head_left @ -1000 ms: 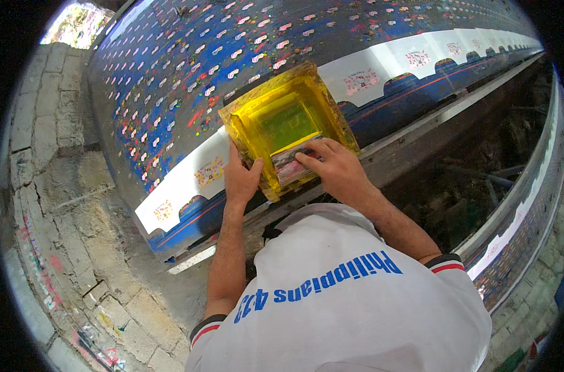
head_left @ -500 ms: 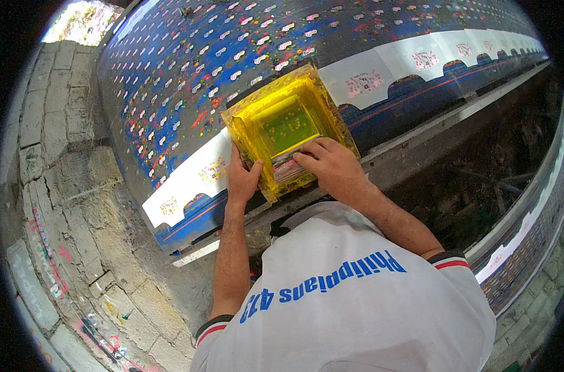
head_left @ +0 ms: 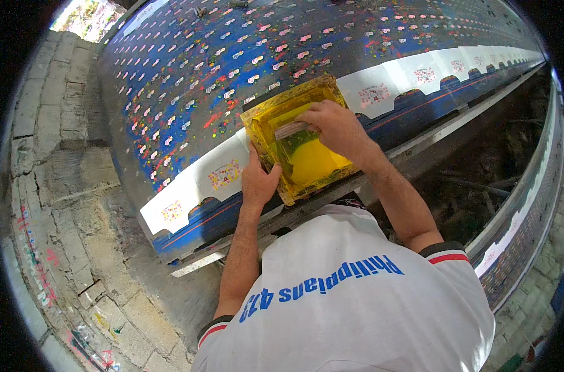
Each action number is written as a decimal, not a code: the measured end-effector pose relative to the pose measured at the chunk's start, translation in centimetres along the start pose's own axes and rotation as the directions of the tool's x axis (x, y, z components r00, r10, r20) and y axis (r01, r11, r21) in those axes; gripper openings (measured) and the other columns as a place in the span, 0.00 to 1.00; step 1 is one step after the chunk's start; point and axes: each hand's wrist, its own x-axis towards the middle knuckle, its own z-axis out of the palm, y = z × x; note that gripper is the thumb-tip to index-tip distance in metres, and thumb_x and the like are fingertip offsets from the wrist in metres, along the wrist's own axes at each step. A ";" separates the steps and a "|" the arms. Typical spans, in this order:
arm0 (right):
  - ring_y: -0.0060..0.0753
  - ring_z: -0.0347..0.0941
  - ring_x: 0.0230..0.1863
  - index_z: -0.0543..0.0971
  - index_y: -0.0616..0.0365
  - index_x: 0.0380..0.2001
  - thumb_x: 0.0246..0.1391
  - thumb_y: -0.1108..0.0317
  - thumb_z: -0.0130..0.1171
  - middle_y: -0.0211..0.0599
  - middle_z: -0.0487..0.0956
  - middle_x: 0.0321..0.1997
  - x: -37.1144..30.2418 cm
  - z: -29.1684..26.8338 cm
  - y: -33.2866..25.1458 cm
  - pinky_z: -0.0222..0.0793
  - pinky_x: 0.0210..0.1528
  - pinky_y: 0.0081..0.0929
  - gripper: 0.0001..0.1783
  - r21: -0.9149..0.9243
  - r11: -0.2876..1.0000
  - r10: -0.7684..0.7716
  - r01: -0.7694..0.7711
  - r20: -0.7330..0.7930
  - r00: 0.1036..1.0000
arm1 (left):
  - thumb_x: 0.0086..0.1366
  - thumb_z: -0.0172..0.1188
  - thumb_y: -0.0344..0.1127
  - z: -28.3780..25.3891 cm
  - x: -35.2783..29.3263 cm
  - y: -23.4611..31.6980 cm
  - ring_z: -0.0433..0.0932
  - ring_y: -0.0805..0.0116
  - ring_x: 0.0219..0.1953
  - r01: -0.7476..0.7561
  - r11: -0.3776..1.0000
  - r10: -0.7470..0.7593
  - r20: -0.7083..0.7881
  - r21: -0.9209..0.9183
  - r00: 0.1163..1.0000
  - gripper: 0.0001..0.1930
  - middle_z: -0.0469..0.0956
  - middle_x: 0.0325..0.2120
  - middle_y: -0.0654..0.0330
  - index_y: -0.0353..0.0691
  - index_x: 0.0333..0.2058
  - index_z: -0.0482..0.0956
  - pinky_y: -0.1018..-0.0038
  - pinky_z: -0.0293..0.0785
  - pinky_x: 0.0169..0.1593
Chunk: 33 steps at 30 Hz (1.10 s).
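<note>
From my end, watching through the head view, I see the left hand gripping the left rim of a yellow-smeared rectangular frame, thumb on the near side and fingers along its outer edge. The right hand has its fingers closed around a flat, pale, bar-shaped tool inside that frame, toward its far side; bright yellow ink covers the nearer part of the frame's inside. The frame lies askew at the near edge of a long, dark tabletop with blue patches and rows of small pale marks.

White scallop-edged sheets with small coloured prints run along that edge on both sides of the frame, which interrupts my view of their row. The right hand and forearm hide the frame's right side from me, and a white shirt with blue lettering fills the lower middle. Beyond a pale ledge to the right is a dark gap; rough pale blockwork lies at far left.
</note>
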 end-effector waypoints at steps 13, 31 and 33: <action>0.50 0.81 0.61 0.87 0.52 0.57 0.54 0.81 0.64 0.41 0.85 0.56 -7.6 0.3 -1.9 0.81 0.60 0.45 0.26 0.068 0.998 0.011 -0.014 0.042 0.999 | 0.66 0.69 0.43 0.3 -0.2 -0.6 0.90 0.38 0.39 0.000 0.998 0.000 0.008 -0.056 1.000 0.53 0.88 0.40 0.34 0.24 0.80 0.51 0.53 0.85 0.44; 0.47 0.79 0.62 0.87 0.52 0.56 0.52 0.80 0.66 0.35 0.84 0.58 -13.2 -9.1 15.5 0.80 0.64 0.44 0.26 0.050 0.998 -0.035 0.041 -0.099 0.994 | 0.68 0.67 0.33 12.5 5.8 15.3 0.91 0.53 0.45 -0.079 0.980 0.071 -0.054 -0.180 0.996 0.51 0.88 0.52 0.43 0.35 0.83 0.48 0.61 0.87 0.49; 0.48 0.79 0.62 0.87 0.53 0.56 0.52 0.80 0.66 0.36 0.84 0.57 -13.6 -9.8 17.4 0.80 0.64 0.44 0.26 0.067 0.997 -0.022 0.028 -0.090 0.996 | 0.68 0.68 0.32 13.8 6.4 17.2 0.91 0.55 0.47 -0.018 0.985 0.018 -0.002 -0.170 1.000 0.51 0.88 0.54 0.44 0.35 0.83 0.49 0.62 0.87 0.50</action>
